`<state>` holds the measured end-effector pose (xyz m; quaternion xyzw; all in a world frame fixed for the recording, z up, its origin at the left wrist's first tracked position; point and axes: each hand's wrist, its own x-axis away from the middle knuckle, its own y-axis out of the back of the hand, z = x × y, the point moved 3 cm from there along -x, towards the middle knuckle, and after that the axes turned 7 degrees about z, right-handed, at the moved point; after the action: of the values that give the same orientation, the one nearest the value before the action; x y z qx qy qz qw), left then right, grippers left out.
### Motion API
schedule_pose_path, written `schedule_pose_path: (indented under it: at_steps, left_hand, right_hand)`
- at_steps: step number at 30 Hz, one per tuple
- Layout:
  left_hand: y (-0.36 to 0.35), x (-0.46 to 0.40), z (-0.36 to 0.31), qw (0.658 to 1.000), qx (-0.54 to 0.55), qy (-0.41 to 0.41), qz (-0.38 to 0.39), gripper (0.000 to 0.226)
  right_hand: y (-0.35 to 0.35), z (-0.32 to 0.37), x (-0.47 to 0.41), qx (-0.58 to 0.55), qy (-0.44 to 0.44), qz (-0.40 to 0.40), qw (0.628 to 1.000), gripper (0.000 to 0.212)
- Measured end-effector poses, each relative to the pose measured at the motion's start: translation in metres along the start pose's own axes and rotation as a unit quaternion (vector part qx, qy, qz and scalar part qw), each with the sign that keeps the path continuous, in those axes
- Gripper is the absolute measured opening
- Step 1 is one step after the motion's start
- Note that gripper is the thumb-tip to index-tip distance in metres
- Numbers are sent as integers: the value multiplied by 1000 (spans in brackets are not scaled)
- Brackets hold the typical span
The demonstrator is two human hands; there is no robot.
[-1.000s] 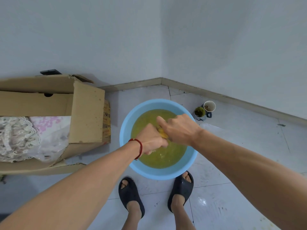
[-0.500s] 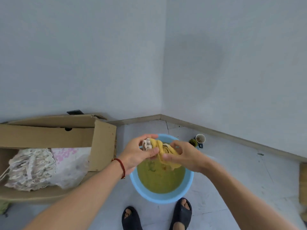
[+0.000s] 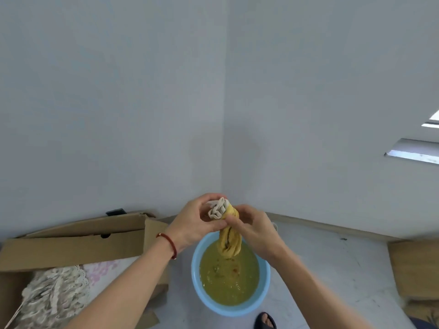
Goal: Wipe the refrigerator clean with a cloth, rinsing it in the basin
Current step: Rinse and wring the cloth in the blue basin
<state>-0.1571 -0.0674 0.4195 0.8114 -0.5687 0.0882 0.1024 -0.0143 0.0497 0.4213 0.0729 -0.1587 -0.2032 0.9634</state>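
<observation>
Two pale walls meeting in a corner fill the upper view, and an open cardboard box point(image 3: 71, 243) holding lacy fabric is seen at about eight o'clock on the tiled floor. The blue basin point(image 3: 264, 279), filled with murky yellow-green water, sits at six o'clock, just beside the box, with the toe of a dark slipper point(image 3: 265, 321) near its lower rim. The yellow cloth point(image 3: 230, 243) is held twisted into a rope directly above the basin, its lower end hanging over the water without being seen to touch it. Its pale upper end is gripped by the left hand point(image 3: 192, 224), fingers curled round it, and the middle of the twist is pinched by the right hand point(image 3: 255, 230). The step in hand is judged to be wringing after a rinse; next, a firmer counter-twist would be called for, kept over the basin, before the cloth is carried to the refrigerator, which is not in view. Compared with half a second earlier, the cloth has been raised higher and drawn out longer, and the view has been tilted upward.
</observation>
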Motion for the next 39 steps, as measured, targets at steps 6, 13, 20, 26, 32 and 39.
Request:
schedule_pose_path:
  at_steps: [6, 13, 20, 26, 32, 39]
  left_hand:
    - [17, 15, -5, 992, 10, 1, -123, 31]
    - [50, 24, 29, 933, 277, 59, -223, 20]
    - [43, 28, -13, 923, 292, -25, -251, 27]
    - [8, 14, -65, 988, 128, -60, -59, 21]
    - [26, 24, -95, 993, 97, -57, -31, 27]
    - [46, 25, -61, 949, 276, 144, -55, 65]
  right_hand:
    - [5, 18, 7, -95, 6, -57, 994, 13]
    - [31, 26, 16, -285, 20, -119, 951, 5]
    - [48, -7, 19, -95, -174, -148, 969, 33]
    - [-2, 23, 2, -115, -90, 20, 989, 63]
    - [-41, 33, 14, -253, -20, 168, 952, 44]
    - [-23, 65, 18, -129, 49, 71, 988, 33]
